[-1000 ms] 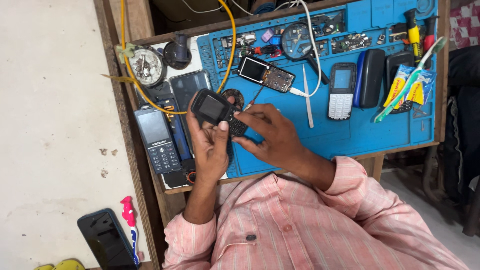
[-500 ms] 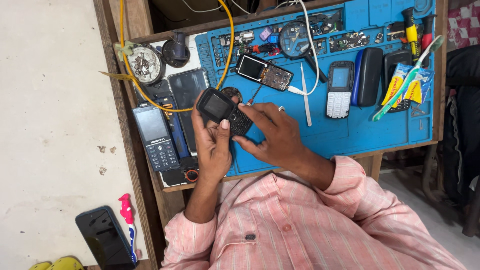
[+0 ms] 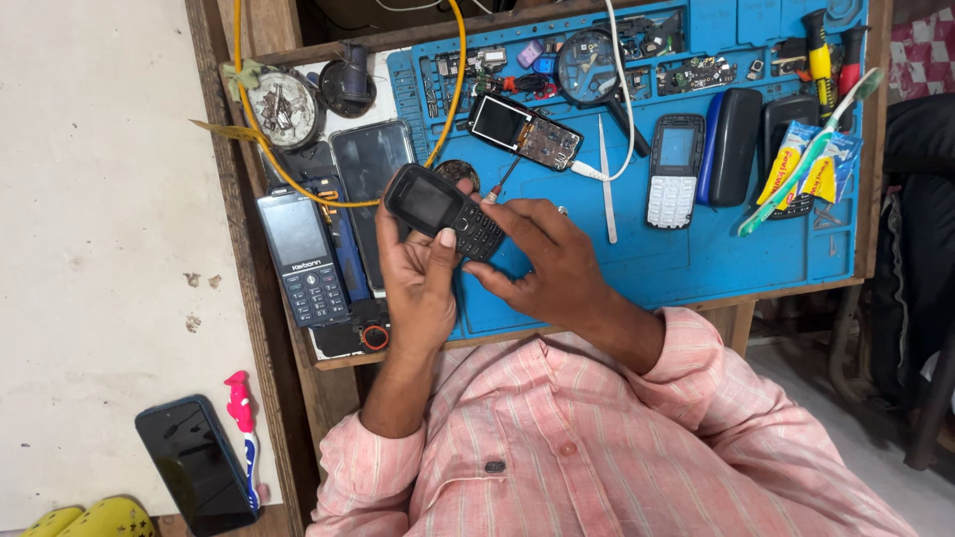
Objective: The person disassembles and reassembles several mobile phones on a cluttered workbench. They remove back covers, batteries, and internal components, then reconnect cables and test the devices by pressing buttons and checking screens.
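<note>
A small black keypad phone [image 3: 443, 211] is held above the blue work mat [image 3: 686, 264]. My left hand [image 3: 420, 283] grips it from below, with the thumb lying on the keypad. My right hand [image 3: 542, 264] holds the phone's keypad end with its fingertips. A thin red-handled tool [image 3: 500, 186] pokes out just above my right fingers. An opened phone with a bare circuit board [image 3: 524, 130] lies on the mat just beyond the held phone.
A white keypad phone [image 3: 674, 169], dark phone cases [image 3: 734, 144], a magnifier [image 3: 589, 65], screwdrivers [image 3: 816, 45] and a toothbrush [image 3: 808, 154] lie on the mat. A yellow cable [image 3: 453, 80] loops over it. More phones [image 3: 301, 257] lie at the left. A smartphone [image 3: 196, 463] lies lower left.
The held phone and both hands have stayed in nearly the same place; my left thumb has shifted slightly on the keypad. The view has moved a little.
</note>
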